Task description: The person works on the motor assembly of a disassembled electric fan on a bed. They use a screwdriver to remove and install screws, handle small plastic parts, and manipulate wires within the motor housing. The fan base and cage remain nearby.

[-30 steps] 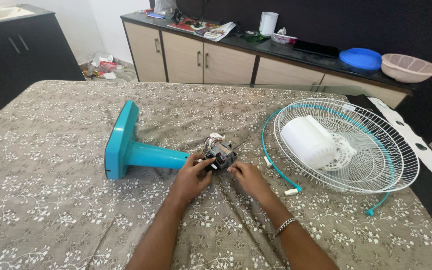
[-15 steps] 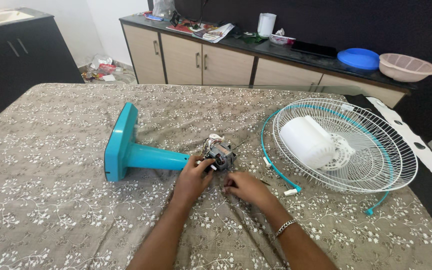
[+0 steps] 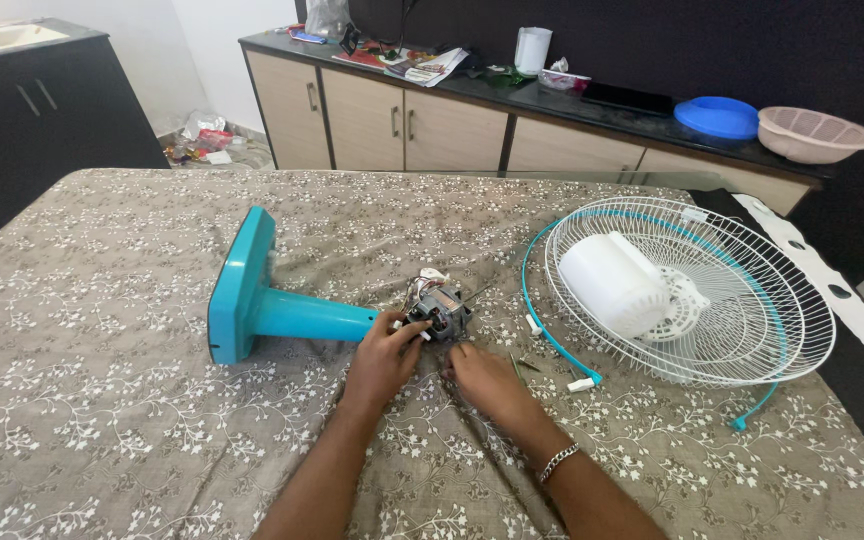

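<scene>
Teal fan stand (image 3: pixel 272 310) lies tipped just left of our left hand (image 3: pixel 384 358), whose fingers grip the bare fan motor (image 3: pixel 437 312). Our right hand (image 3: pixel 484 380) rests half-curled on the cloth just below it, holding nothing; white wire guard (image 3: pixel 742 300) sits farther right.

Teal fan stand (image 3: pixel 262 310); white grille (image 3: pixel 712 300); floral grey tablecloth (image 3: pixel 102 400).

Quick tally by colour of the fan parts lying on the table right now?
Teal: 2, the stand and the guard ring
White: 2, the wire guard and the motor cover
Bare metal: 1, the motor
Total: 5
</scene>
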